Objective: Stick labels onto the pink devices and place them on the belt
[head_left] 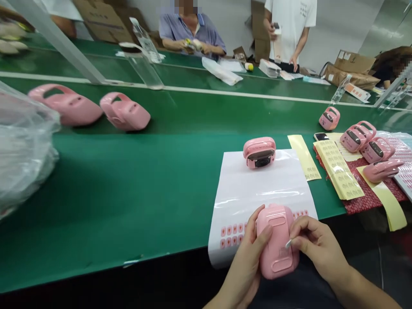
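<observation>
My left hand (249,257) is wrapped round a pink plastic device (278,268), its back turned up, showing two raised oval pads and a slotted grille. In a pinch of thumb and forefinger, my right hand (317,244) has a small white piece (289,243), perhaps a sticker, against the device near the grille. Beneath the hands lies a white sheet (257,189) with rows of small pink stickers (229,236), hanging over the table edge. A similar pink device with a handle and dark front panel (260,153) stands at the sheet's far end.
Two pink devices (125,112) sit at the left near a clear plastic bag (25,150). At right are several more pink devices (353,136), yellow sticker sheets (341,171) and red bubble wrap (363,195). Co-workers (193,30) work across the green table (128,184).
</observation>
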`<state>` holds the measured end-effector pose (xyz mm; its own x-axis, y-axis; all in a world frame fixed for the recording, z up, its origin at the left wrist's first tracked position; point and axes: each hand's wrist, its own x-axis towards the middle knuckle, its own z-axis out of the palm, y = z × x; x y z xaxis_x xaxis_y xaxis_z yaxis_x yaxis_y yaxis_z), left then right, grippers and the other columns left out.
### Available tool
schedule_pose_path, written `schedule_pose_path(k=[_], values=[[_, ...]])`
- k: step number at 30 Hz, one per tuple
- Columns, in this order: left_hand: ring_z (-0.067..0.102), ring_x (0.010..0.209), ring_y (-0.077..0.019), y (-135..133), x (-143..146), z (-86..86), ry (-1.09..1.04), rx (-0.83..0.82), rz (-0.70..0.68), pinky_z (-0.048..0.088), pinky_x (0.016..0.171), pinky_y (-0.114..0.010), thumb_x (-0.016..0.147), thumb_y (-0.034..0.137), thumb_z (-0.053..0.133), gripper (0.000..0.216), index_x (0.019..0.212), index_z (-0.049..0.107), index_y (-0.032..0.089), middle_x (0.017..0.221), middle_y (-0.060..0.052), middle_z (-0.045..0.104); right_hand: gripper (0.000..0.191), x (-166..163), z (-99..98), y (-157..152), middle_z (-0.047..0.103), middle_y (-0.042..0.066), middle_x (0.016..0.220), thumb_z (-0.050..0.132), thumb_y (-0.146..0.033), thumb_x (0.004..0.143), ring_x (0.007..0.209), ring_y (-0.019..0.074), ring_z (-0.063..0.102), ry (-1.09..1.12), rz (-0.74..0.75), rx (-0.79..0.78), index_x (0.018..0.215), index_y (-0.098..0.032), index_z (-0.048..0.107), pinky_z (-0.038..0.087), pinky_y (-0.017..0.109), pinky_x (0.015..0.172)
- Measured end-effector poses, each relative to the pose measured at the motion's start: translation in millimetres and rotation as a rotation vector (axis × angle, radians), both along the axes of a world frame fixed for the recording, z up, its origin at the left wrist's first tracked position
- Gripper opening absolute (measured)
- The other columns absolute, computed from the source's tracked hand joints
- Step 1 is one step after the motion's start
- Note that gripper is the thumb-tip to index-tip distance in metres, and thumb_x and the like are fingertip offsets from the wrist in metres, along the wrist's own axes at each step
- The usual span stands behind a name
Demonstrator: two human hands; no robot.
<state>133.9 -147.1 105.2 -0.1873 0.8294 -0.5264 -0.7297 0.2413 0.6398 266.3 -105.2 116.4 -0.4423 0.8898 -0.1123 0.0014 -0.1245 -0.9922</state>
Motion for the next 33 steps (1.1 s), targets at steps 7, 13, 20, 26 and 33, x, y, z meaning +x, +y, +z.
schedule_pose_path(k=[7, 13, 20, 26, 33], values=[[0.051, 0.109, -0.0316, -33.0, 2.6, -10.0, -0.009, -0.131, -0.038, 0.044, 0.088, -0.036, 0.05, 0.042, 0.082, 0.075, 0.117, 0.051, 0.023, 0.11, -0.009, 0.061, 0.027, 11.0, -5.5, -27.5, 0.056, 0.0, 0.063, 0.067, -0.045, 0.071, 0.056, 0.0114, 0.044, -0.053, 0.056, -0.132, 0.066, -0.019, 0.062, 0.036, 0.024, 0.053], [0.052, 0.106, -0.0273, -37.4, 6.8, -5.6, 0.048, -0.112, -0.01, 0.044, 0.086, -0.033, 0.061, 0.041, 0.076, 0.065, 0.118, 0.049, 0.024, 0.107, -0.006, 0.061, 0.026, 12.0, -4.1, -27.1, 0.053, -0.001, 0.064, 0.067, -0.043, 0.073, 0.055, 0.0103, 0.042, -0.069, 0.122, -0.154, 0.067, -0.019, 0.06, 0.033, 0.024, 0.052], [0.053, 0.105, -0.0277, -36.8, 7.4, -1.3, 0.024, -0.089, -0.029, 0.042, 0.089, -0.035, 0.065, 0.042, 0.072, 0.065, 0.12, 0.046, 0.021, 0.106, -0.008, 0.062, 0.021, 15.0, -5.6, -28.4, 0.053, -0.001, 0.068, 0.065, -0.039, 0.075, 0.059, 0.0114, 0.043, -0.006, 0.155, -0.104, 0.07, -0.02, 0.061, 0.036, 0.024, 0.055], [0.054, 0.103, -0.0272, -33.3, 6.1, 0.3, 0.016, -0.083, -0.042, 0.042, 0.089, -0.036, 0.066, 0.04, 0.073, 0.063, 0.12, 0.046, 0.021, 0.1, -0.007, 0.063, 0.018, 11.4, -5.4, -26.0, 0.054, -0.001, 0.066, 0.063, -0.035, 0.076, 0.057, 0.011, 0.044, -0.047, 0.141, -0.064, 0.07, -0.019, 0.06, 0.036, 0.024, 0.054], [0.053, 0.108, -0.0286, -29.5, 2.6, 0.9, 0.011, -0.076, -0.037, 0.043, 0.091, -0.036, 0.065, 0.042, 0.074, 0.06, 0.115, 0.049, 0.02, 0.101, -0.007, 0.064, 0.014, 6.7, -4.3, -22.6, 0.055, -0.001, 0.065, 0.063, -0.031, 0.075, 0.058, 0.0114, 0.046, -0.074, 0.122, -0.038, 0.069, -0.019, 0.06, 0.038, 0.024, 0.055]])
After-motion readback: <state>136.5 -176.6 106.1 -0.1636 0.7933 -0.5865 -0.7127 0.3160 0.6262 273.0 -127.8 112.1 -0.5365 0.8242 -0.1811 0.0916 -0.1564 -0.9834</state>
